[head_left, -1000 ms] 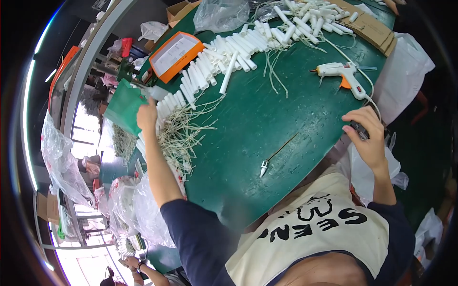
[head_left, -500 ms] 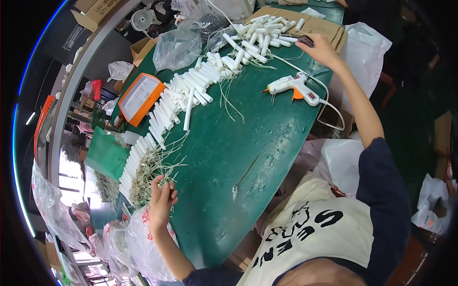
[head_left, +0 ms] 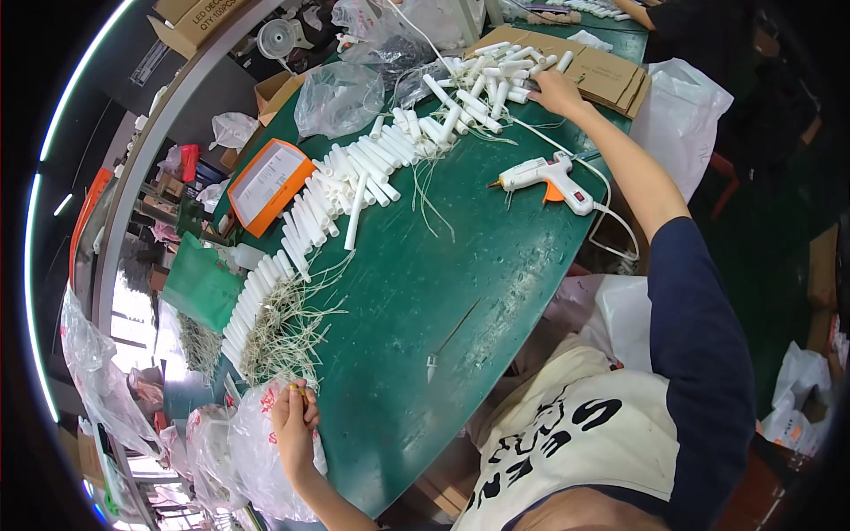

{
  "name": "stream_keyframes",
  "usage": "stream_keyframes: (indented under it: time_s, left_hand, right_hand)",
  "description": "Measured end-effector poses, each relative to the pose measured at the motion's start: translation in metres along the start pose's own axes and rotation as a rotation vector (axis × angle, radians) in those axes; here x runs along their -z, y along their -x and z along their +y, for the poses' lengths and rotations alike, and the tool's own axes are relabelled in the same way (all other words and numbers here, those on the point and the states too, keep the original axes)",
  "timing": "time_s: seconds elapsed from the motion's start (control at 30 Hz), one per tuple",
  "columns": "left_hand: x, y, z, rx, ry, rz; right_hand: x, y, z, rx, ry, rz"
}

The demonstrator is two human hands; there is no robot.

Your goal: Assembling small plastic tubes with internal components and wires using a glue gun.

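Observation:
At the far right of a long heap of white tubes (head_left: pixel 478 102), my right hand (head_left: pixel 556 94) reaches down against the tubes; its fingertips are partly hidden, so its grip is unclear. My left hand (head_left: pixel 295 418) is low over the table's left side, beside a clear plastic bag (head_left: pixel 257 451). Its fingers are curled together, with a small yellowish bit showing at the tips that I cannot make out. Thin pale wires (head_left: pixel 288 332) spread from the near tubes just beyond that hand. A small white-tipped piece on a thin stem (head_left: pixel 432 365) lies alone on the green table (head_left: pixel 390 301).
A white and orange glue gun (head_left: pixel 549 180) lies near the right edge, its cord looping off the table. An orange-edged box (head_left: pixel 268 184) stands behind the tubes. Flattened cardboard (head_left: pixel 606 80) is at the far end, beside a white sack (head_left: pixel 677 115). Another person's arm (head_left: pixel 636 12) shows beyond.
My left hand has drawn back from the wires toward me, fingers closing together. My right hand has shifted slightly left and lower against the tube heap. The whole view has shifted a little.

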State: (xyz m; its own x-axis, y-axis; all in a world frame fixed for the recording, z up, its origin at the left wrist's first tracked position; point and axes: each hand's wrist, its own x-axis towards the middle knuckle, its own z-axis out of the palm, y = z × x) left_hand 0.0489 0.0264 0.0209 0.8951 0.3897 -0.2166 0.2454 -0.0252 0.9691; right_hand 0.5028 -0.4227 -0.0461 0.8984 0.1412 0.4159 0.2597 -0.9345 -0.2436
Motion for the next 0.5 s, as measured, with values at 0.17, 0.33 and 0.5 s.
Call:
stream_keyframes:
  time_s: [0.17, 0.33, 0.5]
  left_hand:
    - [-0.002, 0.001, -0.002, 0.003, -0.01, 0.019]
    - [0.001, 0.004, -0.009, -0.029, -0.079, 0.016]
    - [0.0, 0.007, -0.007, -0.005, -0.086, 0.035]
  right_hand:
    - [-0.017, -0.001, -0.001, 0.047, 0.085, -0.005]
    - [-0.025, -0.001, 0.003, -0.078, 0.18, -0.038]
    - [-0.02, 0.001, 0.01, -0.219, 0.045, -0.045]
